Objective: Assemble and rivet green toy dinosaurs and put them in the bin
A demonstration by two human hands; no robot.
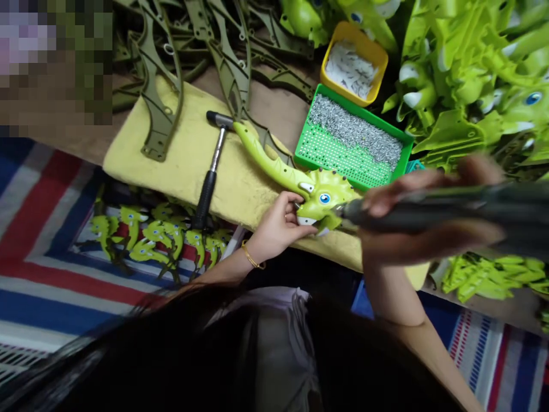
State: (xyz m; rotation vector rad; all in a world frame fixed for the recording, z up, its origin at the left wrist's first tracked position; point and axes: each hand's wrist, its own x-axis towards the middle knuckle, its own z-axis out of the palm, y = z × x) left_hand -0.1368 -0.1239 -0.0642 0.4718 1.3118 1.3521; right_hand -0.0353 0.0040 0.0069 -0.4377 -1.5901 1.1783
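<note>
A lime-green toy dinosaur [300,183] with a blue eye lies on a yellow cloth pad [180,166]. My left hand [278,226] pinches its head from below, fingers closed on the white jaw edge. My right hand [429,220] is wrapped round a dark powered screwdriver [450,212], blurred by motion, whose tip meets the dinosaur's head. A gold bracelet sits on my left wrist.
A black-handled hammer [210,171] lies on the pad to the left. A green tray of screws [355,140] and a yellow tub [354,66] stand behind. Dark green frame parts [163,86] sit at the back, green toy heads [472,74] pile at right, finished dinosaurs [150,234] below.
</note>
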